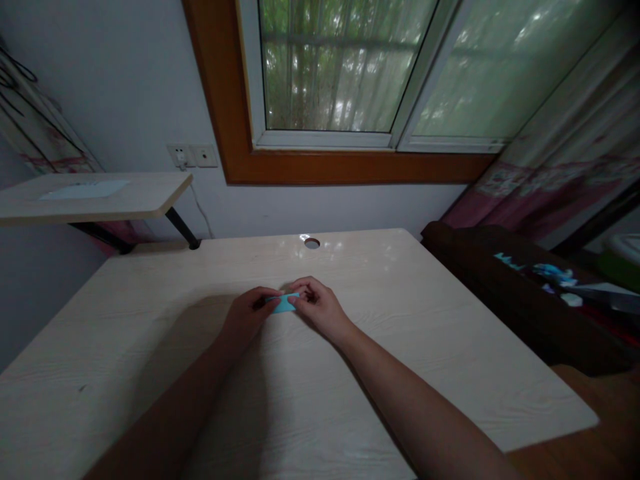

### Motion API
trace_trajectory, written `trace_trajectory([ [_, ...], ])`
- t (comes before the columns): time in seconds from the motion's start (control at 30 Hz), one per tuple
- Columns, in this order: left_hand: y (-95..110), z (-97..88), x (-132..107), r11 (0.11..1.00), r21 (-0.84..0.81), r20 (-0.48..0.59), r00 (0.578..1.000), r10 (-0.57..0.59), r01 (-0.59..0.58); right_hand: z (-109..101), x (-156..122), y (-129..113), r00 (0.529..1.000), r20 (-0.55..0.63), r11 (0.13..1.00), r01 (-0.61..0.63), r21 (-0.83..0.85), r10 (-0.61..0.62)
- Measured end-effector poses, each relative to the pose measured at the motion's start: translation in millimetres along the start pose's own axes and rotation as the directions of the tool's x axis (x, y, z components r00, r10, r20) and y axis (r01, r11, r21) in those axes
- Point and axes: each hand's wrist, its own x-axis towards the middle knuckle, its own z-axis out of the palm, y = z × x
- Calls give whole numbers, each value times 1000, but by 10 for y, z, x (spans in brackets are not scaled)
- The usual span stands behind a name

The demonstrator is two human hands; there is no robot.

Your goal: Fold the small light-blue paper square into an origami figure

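A small light-blue piece of what looks like folded paper point(284, 305) is held between both hands, over the middle of the desk. My left hand point(249, 311) pinches its left end between thumb and fingers. On the other end, my right hand point(320, 306) is closed, its thumb pressing the near face and its fingers curled behind. The fingers partly cover both ends of the paper. Whether the paper touches the desktop I cannot tell.
The pale wooden desk point(400, 373) has a round cable hole point(312, 243) near its back edge. A raised shelf point(150, 197) on black legs stands at the back left. Beyond the right edge is a dark cabinet point(480, 293) with assorted items on it.
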Motion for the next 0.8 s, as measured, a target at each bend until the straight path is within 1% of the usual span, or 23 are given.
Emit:
trace_trajectory([
  [0.5,2,-8,-8,998,36,30,999,42,-43,8,8,2,1000,-19,999,-11,39,12],
  [0.8,1,-15,-14,997,56,21,998,56,-57,10,10,7,1000,-27,999,-7,43,8],
])
